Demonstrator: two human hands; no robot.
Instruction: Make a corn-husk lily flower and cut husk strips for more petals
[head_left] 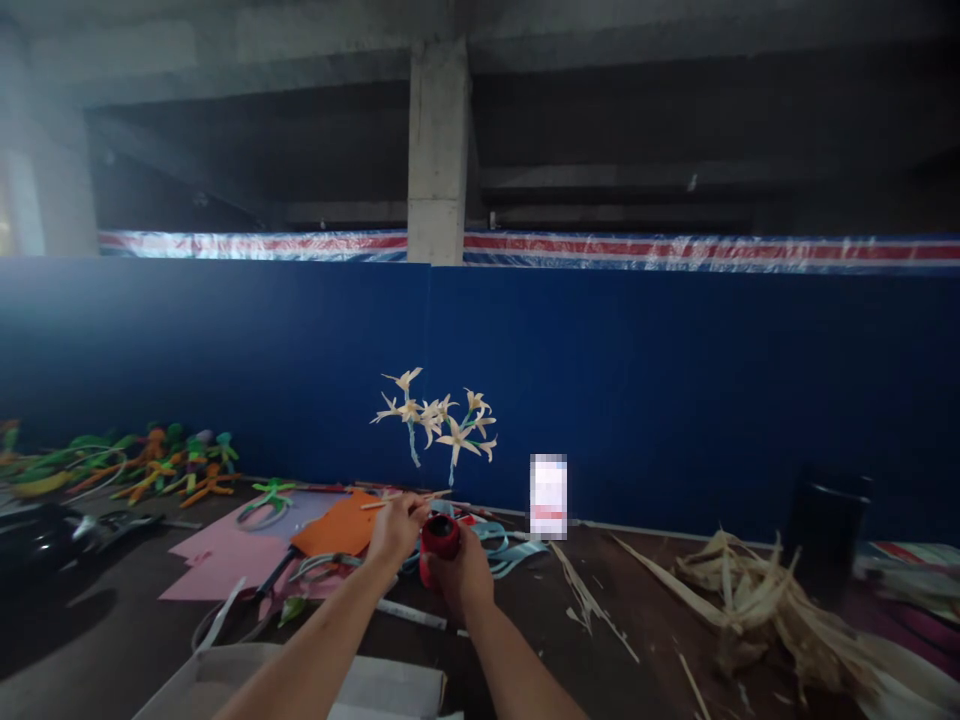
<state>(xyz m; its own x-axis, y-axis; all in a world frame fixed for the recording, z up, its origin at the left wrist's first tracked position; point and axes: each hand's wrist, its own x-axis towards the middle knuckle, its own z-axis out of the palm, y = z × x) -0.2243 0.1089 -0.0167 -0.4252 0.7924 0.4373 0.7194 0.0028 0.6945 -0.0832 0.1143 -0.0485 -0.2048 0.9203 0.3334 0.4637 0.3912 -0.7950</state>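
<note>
My right hand is wrapped round a red, rounded object whose round dark opening faces up towards me. Close beside it on the left, my left hand is closed, thumb and fingers pinched together. A thin pale stick shows on both sides of its fingertips; whether it is gripped or lies behind them I cannot tell. Above both hands, pale star-shaped flowers on light-blue stems appear against the blue panel. Light-blue ribbon strips lie just right of the red object.
Pink paper and orange paper lie at left, with colourful pipe-cleaner figures behind. Dry husks are heaped at right near a dark container. A blurred-out bright rectangle stands before the blue panel. A pale box lies in front.
</note>
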